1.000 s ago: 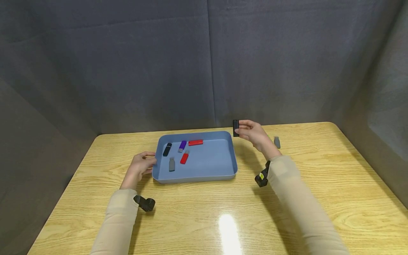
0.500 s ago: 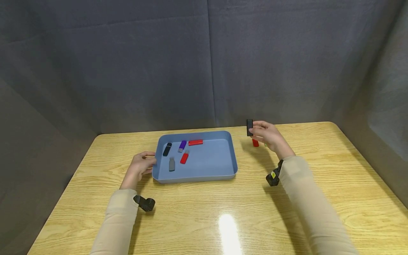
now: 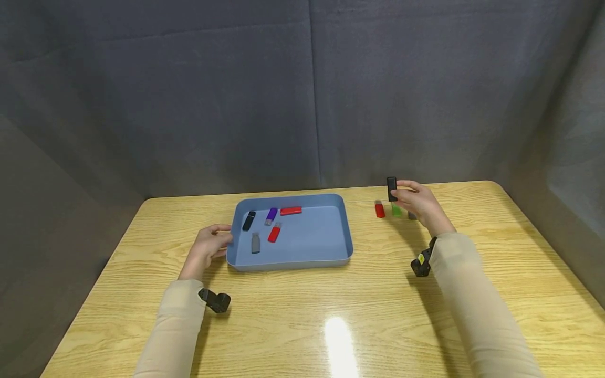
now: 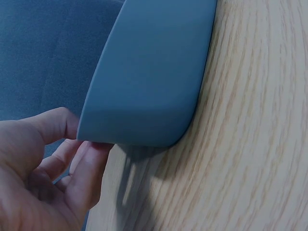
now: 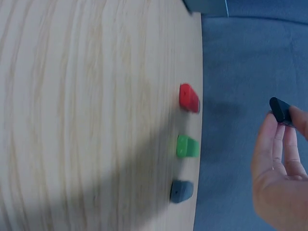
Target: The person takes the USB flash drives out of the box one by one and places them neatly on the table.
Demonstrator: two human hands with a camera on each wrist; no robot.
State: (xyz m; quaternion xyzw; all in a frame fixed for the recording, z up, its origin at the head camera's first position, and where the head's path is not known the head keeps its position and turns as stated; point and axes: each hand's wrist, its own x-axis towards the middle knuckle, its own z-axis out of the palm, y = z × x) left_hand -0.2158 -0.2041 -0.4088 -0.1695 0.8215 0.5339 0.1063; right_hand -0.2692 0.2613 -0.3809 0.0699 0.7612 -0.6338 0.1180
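Between thumb and fingers my right hand pinches a black USB stick, upright and raised above the back right of the table. In the right wrist view the black stick's end juts out from the fingertips. Under that hand lie a red USB stick, a green one and a grey one, the last partly hidden by the hand. My left hand grips the left wall of a blue tray; the left wrist view shows the fingers at its edge.
Inside the tray, towards its left, lie a black stick, a purple one, two red ones and a grey one. A dark cloth hangs behind the wooden table.
My right hand has moved right, away from the tray, with the black USB stick still pinched. The red and green sticks on the table have come into view. The left hand stays put.
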